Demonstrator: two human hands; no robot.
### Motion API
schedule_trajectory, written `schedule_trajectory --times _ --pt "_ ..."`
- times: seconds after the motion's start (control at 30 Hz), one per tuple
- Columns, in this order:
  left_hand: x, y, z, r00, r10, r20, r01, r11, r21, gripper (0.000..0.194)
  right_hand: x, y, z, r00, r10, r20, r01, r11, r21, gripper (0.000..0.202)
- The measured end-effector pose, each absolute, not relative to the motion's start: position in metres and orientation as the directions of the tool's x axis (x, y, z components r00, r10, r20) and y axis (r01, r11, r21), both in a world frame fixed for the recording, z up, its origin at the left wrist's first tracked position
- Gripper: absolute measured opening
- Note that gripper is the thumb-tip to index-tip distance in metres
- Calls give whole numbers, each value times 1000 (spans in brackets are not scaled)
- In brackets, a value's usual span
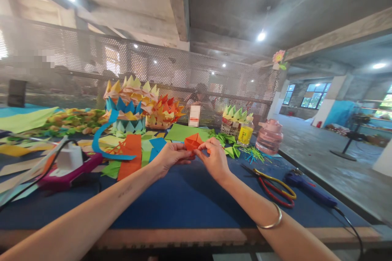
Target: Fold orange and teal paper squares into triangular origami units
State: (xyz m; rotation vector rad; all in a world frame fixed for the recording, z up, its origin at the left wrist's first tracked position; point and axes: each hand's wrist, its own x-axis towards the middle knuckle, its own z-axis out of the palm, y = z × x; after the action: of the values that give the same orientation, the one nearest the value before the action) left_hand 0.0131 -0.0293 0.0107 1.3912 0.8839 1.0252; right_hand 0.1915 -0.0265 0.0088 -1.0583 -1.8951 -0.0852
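A small folded piece of orange paper [192, 142] is held up over the table between both hands. My left hand [173, 157] pinches its left edge between thumb and fingers. On its lower right side, my right hand [213, 159] grips it with thumb and forefinger. Just left of my left hand lie an orange paper strip [130, 159] and a curling blue paper strip [99, 140]. Beyond the hands is a flat green paper sheet [183, 133]. Small folded green pieces [232, 151] lie to the right of my right hand.
Red-and-yellow-handled scissors [275, 187] and a blue corded glue gun [309, 187] lie at right. A pink bottle [269, 136] and a yellow-labelled bottle [245, 133] stand behind. Folded-paper crowns [128, 108] stand at back left, a magenta power strip [73, 171] nearer. A mesh panel [165, 65] rises behind.
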Motion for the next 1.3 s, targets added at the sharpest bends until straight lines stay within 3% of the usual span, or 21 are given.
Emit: schedule_trajectory --times 0.43,0.67,0.83,1.0,1.3 --pt "16 -31 10 296 946 130 -52 -120 991 14 188 -31 12 -182 628 757 705 620 -345 8" --pt "14 -27 7 267 957 111 -59 -99 993 22 184 -35 14 -131 634 762 650 635 -417 12" --pt "13 -27 9 252 961 112 -74 -96 993 23 186 -26 7 11 698 716 595 571 -566 50" --pt "13 -26 10 244 964 105 -64 -92 994 23 189 -12 -3 -126 820 559 515 536 -669 23" --pt "12 -24 9 255 962 94 -13 -93 996 23 191 -8 -9 -196 878 437 440 477 -761 24"
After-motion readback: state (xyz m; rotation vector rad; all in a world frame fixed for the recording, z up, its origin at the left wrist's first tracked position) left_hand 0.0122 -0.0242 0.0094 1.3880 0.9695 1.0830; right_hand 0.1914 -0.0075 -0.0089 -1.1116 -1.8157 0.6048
